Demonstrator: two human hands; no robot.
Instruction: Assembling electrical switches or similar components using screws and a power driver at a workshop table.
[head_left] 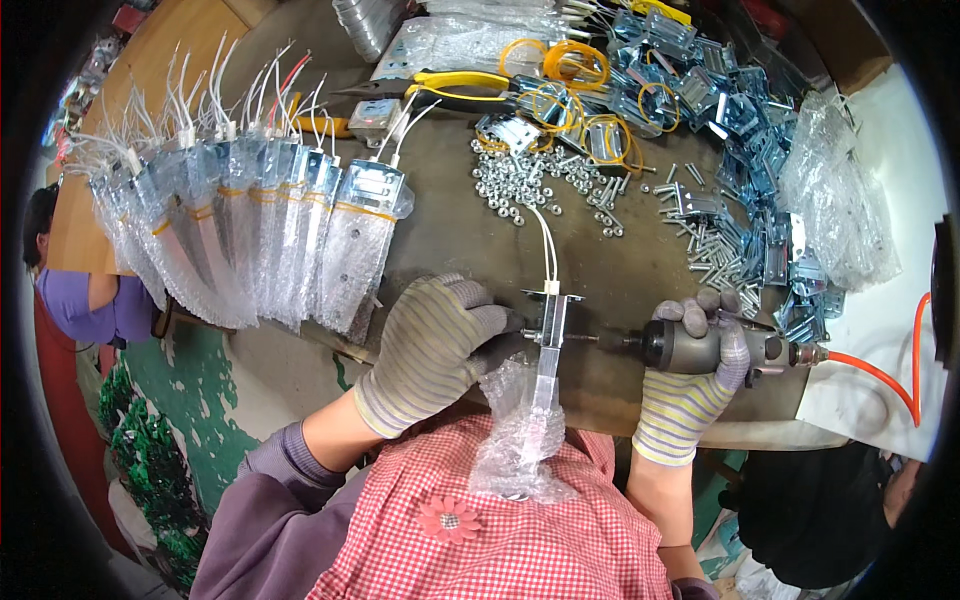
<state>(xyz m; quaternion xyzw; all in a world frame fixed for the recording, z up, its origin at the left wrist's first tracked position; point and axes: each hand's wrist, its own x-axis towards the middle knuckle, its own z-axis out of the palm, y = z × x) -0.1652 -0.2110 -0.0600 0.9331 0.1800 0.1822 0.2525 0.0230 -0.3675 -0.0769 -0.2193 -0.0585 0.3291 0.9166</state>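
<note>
- Left hand (435, 340): gloved thumb and fingers pinching the metal bracket (552, 318) at its left side; exact fingertip contact partly hidden.
- Right hand (690, 400): gloved, wrapped round the driver (685, 348), bit (580, 338) level, its tip at the bracket's right side.
- Piece in hand: above the surface's (440, 190) near edge, in front of the apron (400, 530). Two white wires (548, 250) out of the top, bubble wrap (520, 440) loose below.
- Stage: bracket on, looks to be mid-fastening. Whether the screw is fully home, cannot tell. No orange band seen on this piece.
- Left: row of wrapped pieces (285, 240), wires up; several clearly carry brackets and orange bands. Judged finished, or nearly.
- Beyond: nuts (500, 185), pliers (460, 85), spare bands (580, 65).
- Right: scattered screws (715, 255), big heap of loose brackets (740, 120). Much stock unused, so plenty seems left.
- Orange hose (870, 370) runs from the driver's rear.
</note>
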